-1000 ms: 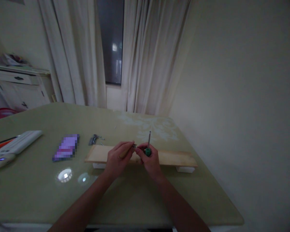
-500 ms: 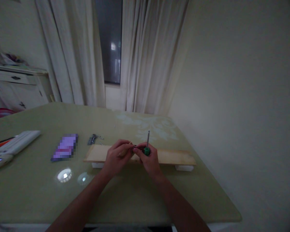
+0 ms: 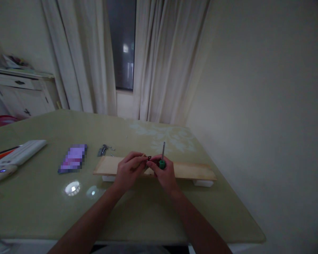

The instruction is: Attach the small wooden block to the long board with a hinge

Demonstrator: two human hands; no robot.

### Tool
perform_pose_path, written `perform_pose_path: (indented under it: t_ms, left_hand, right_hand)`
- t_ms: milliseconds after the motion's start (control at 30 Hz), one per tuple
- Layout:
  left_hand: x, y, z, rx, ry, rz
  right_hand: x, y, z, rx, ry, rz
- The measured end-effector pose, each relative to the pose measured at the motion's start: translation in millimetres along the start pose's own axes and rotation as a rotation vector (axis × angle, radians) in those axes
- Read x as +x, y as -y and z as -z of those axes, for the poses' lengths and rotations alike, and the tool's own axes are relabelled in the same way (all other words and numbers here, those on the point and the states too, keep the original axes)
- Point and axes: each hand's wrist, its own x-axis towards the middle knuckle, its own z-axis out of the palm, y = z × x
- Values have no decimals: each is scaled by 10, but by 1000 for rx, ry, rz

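A long wooden board [image 3: 190,171] lies on two white blocks on the green table [image 3: 42,211]. Above its middle, my left hand [image 3: 128,171] is closed around a small wooden piece, pinching a tiny dark part at its tip [image 3: 148,157]. Touching it, my right hand [image 3: 164,173] is closed on a green-handled screwdriver [image 3: 162,160] whose metal shaft points up and away. Both forearms reach in from the bottom edge.
Small metal hardware [image 3: 102,150] lies just behind the board's left end. Further left are a blurred purple object [image 3: 73,158], a white remote [image 3: 21,152] and a white device with a lit spot [image 3: 1,173]. Curtains, a dark window and a white cabinet [image 3: 18,95] stand behind.
Both hands stay together over the board with only slight finger shifts; the view has nudged a little.
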Motion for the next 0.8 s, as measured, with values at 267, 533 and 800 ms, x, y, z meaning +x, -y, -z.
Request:
perform_pose_path:
  t_ms: [267, 533, 800]
  left_hand:
    - [42, 82, 91, 205, -230, 67]
    - [96, 79, 144, 285, -356, 27]
    - [118, 56, 167, 282, -362, 28]
  right_hand:
    - [-103, -30, 108, -414, 13, 393]
    - [-65, -19, 101, -726, -32, 529]
    - [-75, -19, 97, -796, 2, 501]
